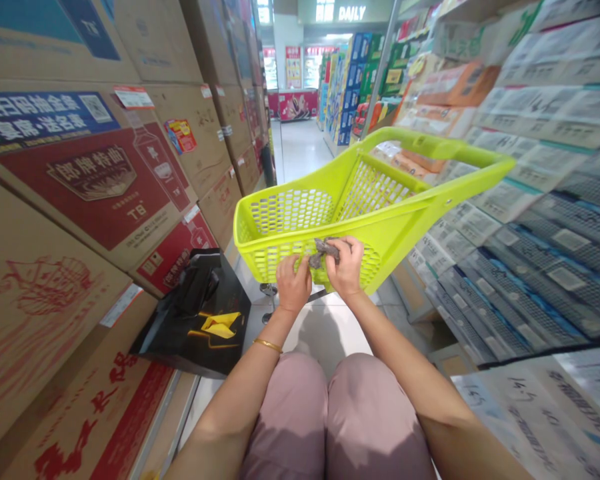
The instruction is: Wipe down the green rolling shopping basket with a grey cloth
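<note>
A lime-green plastic shopping basket (285,243) on wheels, with a long handle (480,167) rising to the right, stands in front of my knees. My right hand (347,267) is closed around a crumpled grey cloth (327,250) and presses it against the basket's near side. Just to the left, my left hand (294,283) has its fingers bent against the perforated wall, close to the cloth's edge. Whether those fingertips pinch anything is too small to tell. The basket's visible inside holds nothing.
Stacked cardboard cartons (95,173) wall the left side. Against them stands a black bag (200,320) with a yellow mark. Shelves of packaged paper goods (520,153) and grey packs (540,260) line the right. The tiled aisle floor (303,143) runs ahead between them.
</note>
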`<state>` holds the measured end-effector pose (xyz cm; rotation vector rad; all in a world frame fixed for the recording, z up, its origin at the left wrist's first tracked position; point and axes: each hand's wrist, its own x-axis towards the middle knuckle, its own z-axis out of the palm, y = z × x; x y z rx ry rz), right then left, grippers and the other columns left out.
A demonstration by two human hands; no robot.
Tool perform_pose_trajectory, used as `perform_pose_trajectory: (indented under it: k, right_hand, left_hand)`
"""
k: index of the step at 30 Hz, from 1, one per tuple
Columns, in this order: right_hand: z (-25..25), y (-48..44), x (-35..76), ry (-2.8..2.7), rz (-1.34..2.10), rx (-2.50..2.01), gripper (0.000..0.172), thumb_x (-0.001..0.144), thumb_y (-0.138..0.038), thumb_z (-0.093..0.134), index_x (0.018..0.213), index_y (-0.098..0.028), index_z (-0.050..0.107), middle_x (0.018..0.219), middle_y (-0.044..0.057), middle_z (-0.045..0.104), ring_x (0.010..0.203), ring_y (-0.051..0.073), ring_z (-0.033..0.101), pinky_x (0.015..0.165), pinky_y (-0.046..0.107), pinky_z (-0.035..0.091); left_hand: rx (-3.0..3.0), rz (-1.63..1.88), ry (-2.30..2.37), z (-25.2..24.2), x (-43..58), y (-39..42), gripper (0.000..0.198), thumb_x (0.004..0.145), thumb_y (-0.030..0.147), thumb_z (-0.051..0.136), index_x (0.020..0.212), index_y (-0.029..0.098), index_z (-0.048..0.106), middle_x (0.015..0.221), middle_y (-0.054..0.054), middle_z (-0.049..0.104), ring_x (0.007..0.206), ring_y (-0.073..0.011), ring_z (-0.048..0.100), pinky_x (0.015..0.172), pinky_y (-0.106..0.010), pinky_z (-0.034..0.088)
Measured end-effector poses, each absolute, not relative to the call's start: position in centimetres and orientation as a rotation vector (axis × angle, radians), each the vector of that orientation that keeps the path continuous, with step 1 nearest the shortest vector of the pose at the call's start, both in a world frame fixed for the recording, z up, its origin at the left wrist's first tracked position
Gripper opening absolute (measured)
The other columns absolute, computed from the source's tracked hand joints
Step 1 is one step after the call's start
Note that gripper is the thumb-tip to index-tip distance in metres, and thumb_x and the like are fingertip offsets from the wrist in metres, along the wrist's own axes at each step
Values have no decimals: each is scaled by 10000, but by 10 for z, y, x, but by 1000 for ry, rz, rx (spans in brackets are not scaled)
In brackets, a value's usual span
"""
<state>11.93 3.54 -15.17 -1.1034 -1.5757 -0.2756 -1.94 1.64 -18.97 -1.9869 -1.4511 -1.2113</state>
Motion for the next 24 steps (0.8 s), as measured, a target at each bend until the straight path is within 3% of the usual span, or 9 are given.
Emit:
perform_pose_trajectory:
  k: [8,16,21,24]
  right_hand:
    - [-150,36,122,-1586,-334,-1064,235,802,-184,509,1012,-221,607,1037,75,462,963,200,462,873,381,429]
    - [-145,47,115,-1699,-490,-1103,270,825,-173,501,1052,-265,617,1108,79,464,1014,212,425,926,401,386]
    - [-179,50,112,-1778,-483,-1112,234,832,-167,490,961,-268,657,1026,67,491,953,200,423,884,351,405]
    - [-200,49,113,-1868,-399,-1202,234,820,-170,495,960,-252,663,1012,78,506,930,204,421,855,356,400]
  left_hand:
    - [-1970,-1155,-1561,-185,-3,29,300,849,219,475,1111,166,610,1034,-146,577,991,-253,492,914,-428,361]
    - [-1967,-1275,-1499,-195,-11,44,267,885,157,398,826,198,655,937,-89,591,862,-195,481,807,-353,363]
    - [-1973,-1302,-1448,-200,-19,48,275,874,151,397,861,203,667,961,-84,577,883,-202,469,803,-353,360]
    - [-2017,-1343,-1462,-200,-21,49,286,864,141,417,986,230,660,962,-82,562,912,-207,468,824,-359,354]
